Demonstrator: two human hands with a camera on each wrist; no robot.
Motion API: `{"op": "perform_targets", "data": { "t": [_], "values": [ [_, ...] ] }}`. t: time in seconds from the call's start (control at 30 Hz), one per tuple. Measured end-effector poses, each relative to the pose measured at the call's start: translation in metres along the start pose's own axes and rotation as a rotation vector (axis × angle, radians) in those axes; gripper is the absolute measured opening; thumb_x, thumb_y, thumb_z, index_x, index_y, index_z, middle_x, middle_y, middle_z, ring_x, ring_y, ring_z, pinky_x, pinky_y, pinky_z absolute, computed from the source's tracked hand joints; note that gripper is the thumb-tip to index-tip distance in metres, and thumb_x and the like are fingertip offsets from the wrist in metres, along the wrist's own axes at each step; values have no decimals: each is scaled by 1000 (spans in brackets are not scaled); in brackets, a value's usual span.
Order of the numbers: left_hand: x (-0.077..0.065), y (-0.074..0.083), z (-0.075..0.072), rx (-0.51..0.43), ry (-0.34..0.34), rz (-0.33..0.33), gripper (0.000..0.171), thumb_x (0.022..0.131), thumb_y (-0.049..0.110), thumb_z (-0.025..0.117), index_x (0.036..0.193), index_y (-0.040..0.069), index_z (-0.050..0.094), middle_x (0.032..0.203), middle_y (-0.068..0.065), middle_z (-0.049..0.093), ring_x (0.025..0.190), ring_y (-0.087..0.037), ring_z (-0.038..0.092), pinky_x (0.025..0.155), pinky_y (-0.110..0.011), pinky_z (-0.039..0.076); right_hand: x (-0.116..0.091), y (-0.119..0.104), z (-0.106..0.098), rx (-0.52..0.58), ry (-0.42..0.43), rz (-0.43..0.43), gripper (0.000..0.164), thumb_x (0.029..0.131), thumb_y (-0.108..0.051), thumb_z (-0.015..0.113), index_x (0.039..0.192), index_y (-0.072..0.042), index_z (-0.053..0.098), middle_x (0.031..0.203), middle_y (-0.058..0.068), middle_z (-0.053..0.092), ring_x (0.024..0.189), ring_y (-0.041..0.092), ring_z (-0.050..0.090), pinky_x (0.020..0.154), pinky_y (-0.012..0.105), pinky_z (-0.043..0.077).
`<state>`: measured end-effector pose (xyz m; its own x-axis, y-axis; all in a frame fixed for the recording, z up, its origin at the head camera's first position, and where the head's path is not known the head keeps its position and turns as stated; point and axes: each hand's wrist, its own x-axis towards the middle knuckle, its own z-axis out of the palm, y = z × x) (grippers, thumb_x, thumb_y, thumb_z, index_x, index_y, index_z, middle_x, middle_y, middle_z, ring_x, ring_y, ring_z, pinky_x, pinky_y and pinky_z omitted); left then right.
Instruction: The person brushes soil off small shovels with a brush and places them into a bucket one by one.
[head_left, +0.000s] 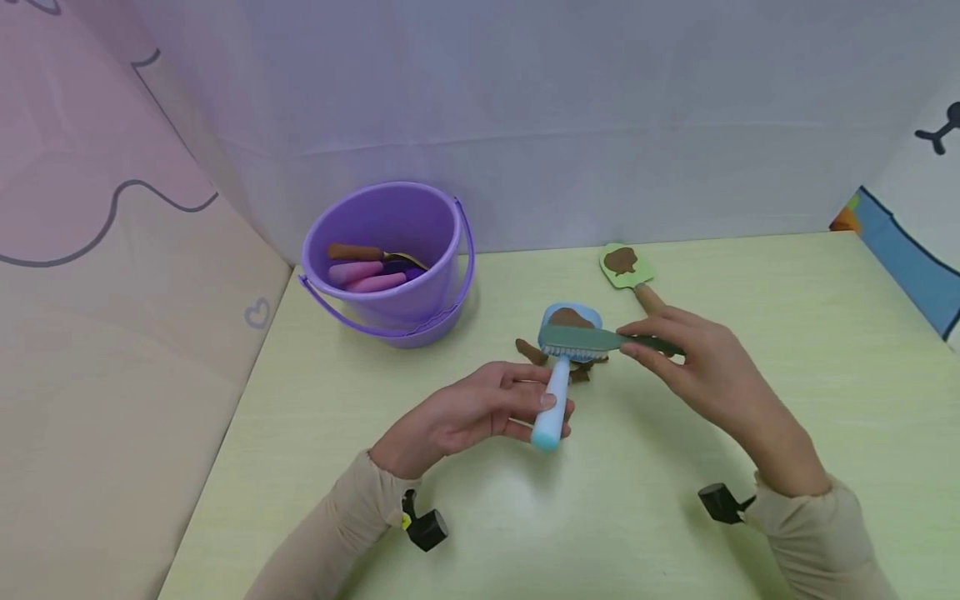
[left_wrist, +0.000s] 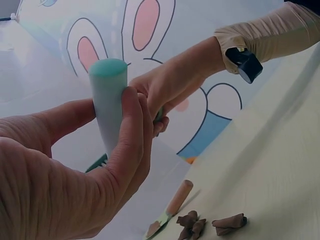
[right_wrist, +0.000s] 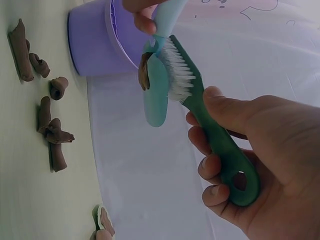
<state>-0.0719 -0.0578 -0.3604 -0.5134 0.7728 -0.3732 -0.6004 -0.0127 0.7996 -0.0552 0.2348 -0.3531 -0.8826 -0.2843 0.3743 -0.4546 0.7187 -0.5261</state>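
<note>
My left hand (head_left: 487, 408) grips the pale blue handle of a small toy shovel (head_left: 553, 408), held above the table with its blade away from me. A brown patch (right_wrist: 144, 71) sticks to the blade's face. With fingers and thumb, my right hand (head_left: 705, 367) holds a green brush (right_wrist: 215, 130) by its handle. The brush's white bristles (right_wrist: 177, 72) touch the shovel at the blade near the handle. Below, on the table, lie several brown clay-like pieces (right_wrist: 55, 131), partly hidden by the shovel in the head view.
A purple bucket (head_left: 427, 321) stands at the back left, with several handled tools (head_left: 375, 282) inside. Behind my right hand lies a green shovel (head_left: 637, 271) with a brown patch and a wooden handle. A curtain (head_left: 555, 167) borders the table's back edge.
</note>
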Motion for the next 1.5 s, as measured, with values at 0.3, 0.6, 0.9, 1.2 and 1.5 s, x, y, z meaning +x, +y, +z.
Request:
{"op": "perform_targets", "data": {
  "t": [0.3,0.6,0.9,1.2,1.5],
  "values": [
    [-1,-6,4,-18,-19,20,49,102,4,56,149,-2,42,115,-9,71,97,-21,75,91,-39,63,-2,3,0,-12,-12,1,24,89,-12,83,110,-22,79,108,-7,74,86,7,64,70,19,51],
    [-2,-5,3,-21,6,24,49,102,4,57,148,-5,42,119,-13,71,102,-21,73,91,-39,63,0,6,2,3,-14,-4,25,86,-11,85,109,-19,79,126,6,75,104,25,75,78,30,59],
    [-3,-4,3,-40,-5,34,43,103,6,57,144,-2,47,118,-12,71,106,-20,72,94,-38,62,-1,10,8,-31,2,-13,25,86,-11,85,109,-16,78,126,9,75,112,29,74,79,41,58],
    [-4,-2,5,-46,-10,46,44,103,7,56,145,-3,46,115,-8,72,107,-19,72,93,-36,62,0,6,10,-48,52,-27,27,83,-10,87,108,-16,79,147,18,62,131,42,63,84,49,58],
    [-7,-1,7,-90,1,27,46,103,5,55,147,-2,43,118,-10,72,107,-19,72,92,-35,62,-1,6,14,-88,99,-58,29,80,-9,88,107,-11,78,145,19,63,128,42,65,88,52,58]
  ]
}}
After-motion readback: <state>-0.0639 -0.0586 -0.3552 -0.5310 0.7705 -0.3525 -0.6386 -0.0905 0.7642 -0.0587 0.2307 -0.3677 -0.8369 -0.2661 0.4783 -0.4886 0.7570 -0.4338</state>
